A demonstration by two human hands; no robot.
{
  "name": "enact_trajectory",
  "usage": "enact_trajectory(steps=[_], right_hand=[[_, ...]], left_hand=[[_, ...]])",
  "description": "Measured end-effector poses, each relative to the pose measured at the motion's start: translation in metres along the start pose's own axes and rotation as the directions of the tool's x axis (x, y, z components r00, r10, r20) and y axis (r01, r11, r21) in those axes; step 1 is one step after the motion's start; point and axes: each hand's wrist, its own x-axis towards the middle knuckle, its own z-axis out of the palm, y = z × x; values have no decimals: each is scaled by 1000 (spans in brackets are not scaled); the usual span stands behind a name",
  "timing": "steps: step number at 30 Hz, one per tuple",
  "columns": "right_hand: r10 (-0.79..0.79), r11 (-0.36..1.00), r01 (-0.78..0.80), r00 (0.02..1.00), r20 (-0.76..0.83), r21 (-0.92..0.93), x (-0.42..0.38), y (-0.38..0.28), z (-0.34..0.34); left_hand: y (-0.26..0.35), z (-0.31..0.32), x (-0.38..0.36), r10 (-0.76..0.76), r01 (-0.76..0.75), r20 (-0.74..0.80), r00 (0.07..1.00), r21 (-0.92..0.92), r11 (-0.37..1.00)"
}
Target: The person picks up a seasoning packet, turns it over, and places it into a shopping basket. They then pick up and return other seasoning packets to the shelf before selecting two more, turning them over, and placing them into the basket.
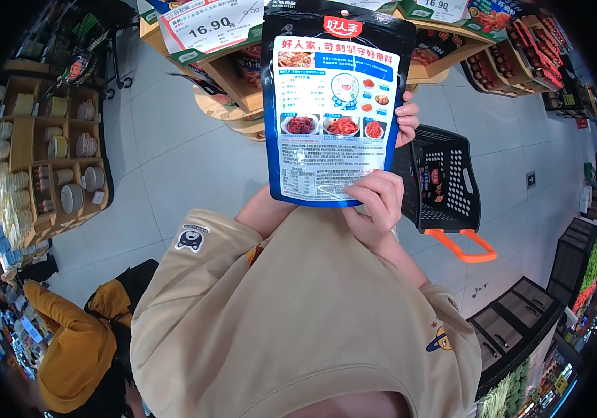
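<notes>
A black, white and blue food packet (333,104) is held up before me, its printed back with small food pictures facing the camera. My left forearm passes behind it, and the fingers of my left hand (406,122) curl round its right edge; the palm is hidden. At the lower right corner, my right hand (378,198) has its bent fingers on the front of the packet, with the thumb hidden.
Beyond the packet stands a wooden shelf (243,104) with price cards. A black basket (445,181) with an orange handle rests on the floor at right, holding a dark packet. Shelves of bowls (68,146) and a person in a mustard top (79,348) are at left.
</notes>
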Motion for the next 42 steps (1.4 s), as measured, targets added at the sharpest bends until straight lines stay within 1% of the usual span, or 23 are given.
enact_trajectory(steps=[2, 3, 5, 6, 7, 9, 10, 12, 16, 18, 19, 21, 22, 24, 25, 27, 30, 33, 37, 39, 42], right_hand=[[14, 1000, -14, 1000, 2, 2, 0, 1, 0], [27, 1000, -27, 1000, 6, 4, 0, 1, 0], [44, 999, -44, 999, -1, 9, -1, 3, 2], [62, 998, -62, 998, -5, 17, -2, 3, 3], [62, 998, -62, 998, -7, 16, -1, 3, 3], [86, 996, -85, 996, -3, 29, -1, 3, 3], [86, 996, -86, 996, -5, 29, -1, 3, 3], [102, 995, -102, 995, -4, 22, -1, 3, 2], [112, 993, -112, 994, -11, 22, -1, 4, 2], [116, 993, -116, 993, -11, 21, -1, 4, 2], [116, 993, -116, 993, -12, 21, -1, 4, 2], [119, 993, -118, 993, -13, 24, 0, 4, 3], [117, 993, -117, 993, -13, 24, 0, 4, 3], [122, 992, -122, 992, -11, 27, -1, 4, 3], [121, 992, -121, 993, -10, 28, -1, 3, 3], [121, 992, -121, 993, -8, 24, -1, 4, 3], [124, 992, -124, 992, -7, 24, -1, 3, 3], [130, 991, -130, 991, -6, 30, -1, 4, 3], [134, 991, -133, 991, -7, 31, -1, 3, 4], [136, 990, -136, 991, -7, 32, -1, 3, 4], [136, 990, -136, 991, -7, 36, -1, 3, 4]], left_hand=[[-4, 12, -5, 48, -47, -140, 989, 9, 999], [-3, 8, -5, 45, -44, -139, 989, 10, 999], [-3, -5, -7, 38, -48, -111, 993, -98, 994], [-13, 14, -13, 56, -63, -78, 995, -92, 994], [-17, 22, -16, 54, -61, -78, 996, -91, 994], [-22, 34, -20, 84, -119, -262, 961, -119, 986], [-25, 41, -22, 83, -118, -263, 961, -118, 986], [-30, 51, -22, 103, -139, -317, 943, -93, 986], [-27, 38, -21, 111, -141, -290, 950, -83, 987], [-26, 32, -22, 88, -133, -277, 957, -148, 980], [-24, 23, -21, 87, -132, -277, 957, -148, 980], [-20, 14, -19, 58, -104, -212, 976, -211, 972], [-21, 15, -19, 58, -104, -211, 976, -210, 972], [-24, 23, -22, 77, -134, -264, 961, -204, 970], [-25, 27, -22, 79, -135, -264, 961, -203, 970], [-27, 35, -23, 119, -170, -324, 939, -135, 976], [-28, 42, -25, 129, -170, -325, 937, -100, 980], [-29, 42, -25, 121, -166, -284, 951, -138, 977], [-30, 48, -26, 121, -165, -302, 946, -124, 978], [-29, 44, -25, 120, -159, -275, 954, -127, 979], [-27, 44, -25, 131, -171, -309, 942, -107, 980]])
